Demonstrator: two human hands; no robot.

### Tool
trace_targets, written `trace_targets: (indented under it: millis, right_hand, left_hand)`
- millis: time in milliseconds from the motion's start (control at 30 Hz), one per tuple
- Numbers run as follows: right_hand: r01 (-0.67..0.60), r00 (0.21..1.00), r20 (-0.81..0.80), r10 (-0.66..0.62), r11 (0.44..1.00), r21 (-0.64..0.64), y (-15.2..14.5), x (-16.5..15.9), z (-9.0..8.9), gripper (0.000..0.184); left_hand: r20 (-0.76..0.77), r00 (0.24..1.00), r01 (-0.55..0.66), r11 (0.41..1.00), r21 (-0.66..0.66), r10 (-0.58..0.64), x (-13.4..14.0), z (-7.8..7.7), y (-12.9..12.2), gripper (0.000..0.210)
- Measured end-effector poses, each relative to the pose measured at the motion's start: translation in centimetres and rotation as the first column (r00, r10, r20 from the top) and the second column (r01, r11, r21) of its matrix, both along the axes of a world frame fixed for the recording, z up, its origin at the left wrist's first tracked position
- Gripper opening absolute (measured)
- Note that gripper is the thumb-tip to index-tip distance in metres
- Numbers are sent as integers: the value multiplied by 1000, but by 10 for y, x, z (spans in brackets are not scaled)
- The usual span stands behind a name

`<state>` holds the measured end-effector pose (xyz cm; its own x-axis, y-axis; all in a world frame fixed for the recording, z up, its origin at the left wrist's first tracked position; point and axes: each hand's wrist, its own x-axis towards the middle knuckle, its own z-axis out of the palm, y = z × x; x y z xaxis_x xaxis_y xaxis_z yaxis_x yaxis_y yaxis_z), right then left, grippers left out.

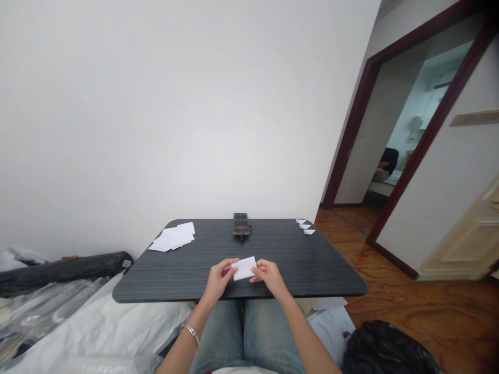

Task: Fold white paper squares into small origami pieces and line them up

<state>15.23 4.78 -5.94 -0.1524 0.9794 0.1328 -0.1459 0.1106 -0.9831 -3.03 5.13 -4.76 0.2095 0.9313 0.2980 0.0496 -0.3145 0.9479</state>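
Observation:
A small white rectangle of paper (244,268) is held up just above the front part of the dark table, slightly tilted. My left hand (220,278) pinches its left edge between thumb and fingers. At the opposite edge my right hand (270,276) grips it the same way. Whether the paper is folded in layers is too small to tell. Loose sheets of white paper (171,239) lie overlapping at the table's left. Several small folded white paper pieces (309,231) sit in a row near the far right corner.
The dark wood-grain table (280,249) has rounded corners and stands against a white wall. A phone-like device (240,224) with a cable is at its back middle. Plastic-wrapped items (70,301) lie on the left. A black bag (390,348) and paper bag (333,327) are at lower right.

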Motion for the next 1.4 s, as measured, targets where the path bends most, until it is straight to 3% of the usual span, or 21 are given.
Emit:
trace_targets:
  millis: [633, 767, 1000, 1233, 1400]
  right_hand:
    - [-21, 999, -32, 21, 1000, 16, 0, 0, 1, 36]
    - [67, 995, -79, -62, 995, 71, -1, 0, 2, 35]
    - [30, 998, 48, -36, 992, 119, 2, 0, -2, 31]
    - [150, 988, 4, -152, 978, 144, -9, -2, 1, 31]
    - [233, 972, -38, -230, 961, 145, -32, -2, 17, 28]
  left_hand:
    - [13, 999, -30, 1000, -9, 30, 0, 0, 0, 28]
    - [46, 998, -40, 998, -49, 43, 0, 0, 0, 31]
    - [53, 998, -40, 997, -63, 44, 0, 1, 0, 29]
    - [130, 991, -22, 999, -47, 28, 7, 9, -9, 37]
    - [231, 973, 26, 988, -155, 11, 18, 25, -30, 45]
